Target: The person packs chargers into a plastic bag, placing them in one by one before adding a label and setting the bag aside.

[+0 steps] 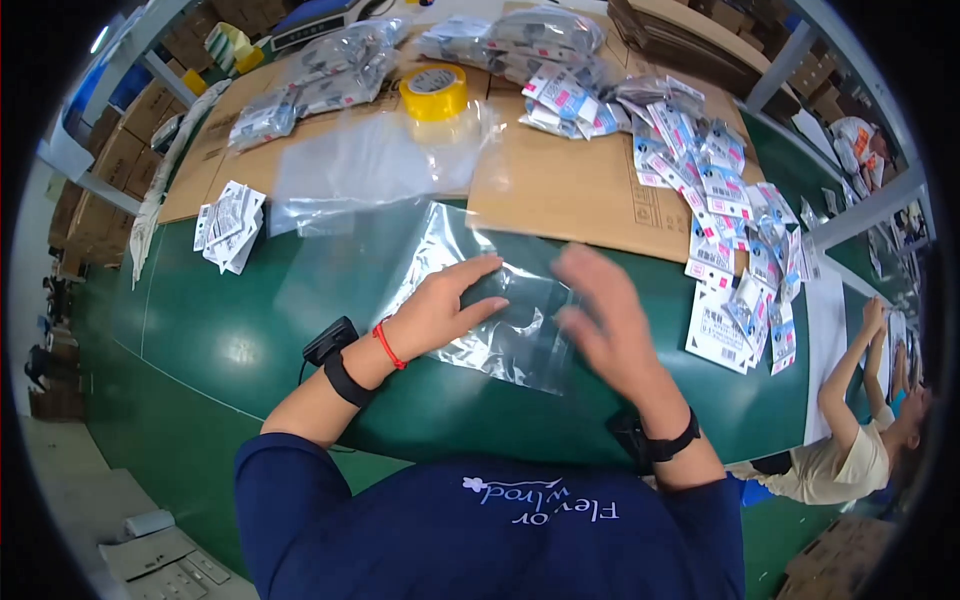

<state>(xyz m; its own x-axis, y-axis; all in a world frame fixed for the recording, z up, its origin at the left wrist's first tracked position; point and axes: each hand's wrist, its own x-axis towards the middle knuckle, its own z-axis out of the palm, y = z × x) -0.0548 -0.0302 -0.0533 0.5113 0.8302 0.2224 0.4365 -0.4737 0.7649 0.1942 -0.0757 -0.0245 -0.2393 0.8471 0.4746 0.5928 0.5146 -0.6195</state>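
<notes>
A clear plastic bag (500,355) lies flat on the green tabletop in front of me, shining with reflections. On its left part rests my left hand (440,308), thumb and fingers apart and nothing gripped. At the bag's right edge my right hand (612,325) is blurred by motion, its thumb apart from its stretched fingers. It appears to hold nothing; whether it touches the bag I cannot tell. More clear bags (345,165) lie in a loose stack just beyond, with a roll of yellow tape (433,93) standing on them.
Small packaged items with printed cards (720,190) are heaped at the right. Several filled clear bags (345,75) sit on cardboard (570,190) at the back. White printed cards (230,225) lie at the left. Another person (850,440) works at the far right.
</notes>
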